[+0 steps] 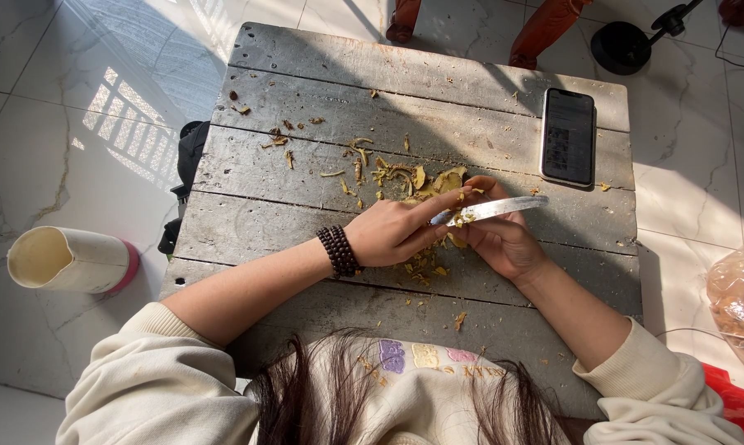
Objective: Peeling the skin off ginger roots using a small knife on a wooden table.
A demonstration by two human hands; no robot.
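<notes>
I judged a cut the likeliest slip; the left hand (392,235) pinched the knife (504,208) while the right hand (495,239) cupped a small yellowish piece (461,219) mid-bench (306,165), fingers (481,185) touching the blade; peelings (405,177) lay just beyond.

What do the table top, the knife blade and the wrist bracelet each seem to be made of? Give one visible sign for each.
Table top: probably weathered, unpainted wood; grey planks with gaps and grain. Knife blade: likely metal; pale, thin and shiny in the sun. Bracelet on the left hand: dark round beads, perhaps wood; material uncertain.
</notes>
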